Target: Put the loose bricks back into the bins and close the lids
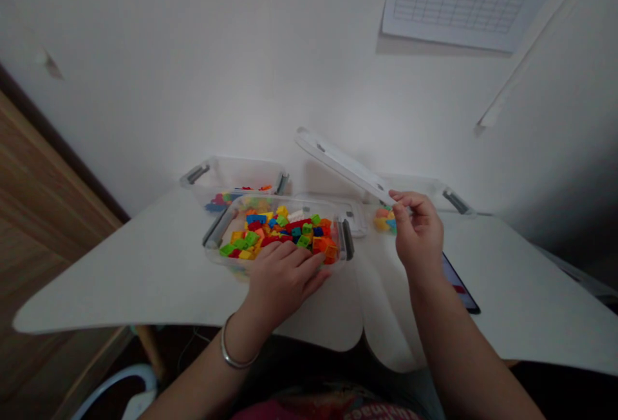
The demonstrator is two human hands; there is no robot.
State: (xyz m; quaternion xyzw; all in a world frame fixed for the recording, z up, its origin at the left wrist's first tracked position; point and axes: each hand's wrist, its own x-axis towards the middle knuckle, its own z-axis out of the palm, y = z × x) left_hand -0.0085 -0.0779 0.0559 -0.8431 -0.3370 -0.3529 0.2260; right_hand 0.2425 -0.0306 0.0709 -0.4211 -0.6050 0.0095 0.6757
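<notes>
A clear plastic box (215, 246) with grey latches holds many toy bricks (282, 221) in red, green, yellow, orange and blue. My left hand (282, 275) lies across its front rim, fingers stretched out over the nearest bricks; their tips are partly lost among the bricks. To the right, my right hand (419, 230) pinches one end of a translucent white lid (342, 165) between thumb and fingers. The lid is raised and tilted, its far end up to the left near the wall, apart from the brick box.
Behind stand another clear box (236, 175) with bricks at left and one (434, 189) at right. A further lid (355, 219) lies between them. A phone or tablet (461, 285) rests by my right forearm. The white tabletop (149, 272) meets the wall.
</notes>
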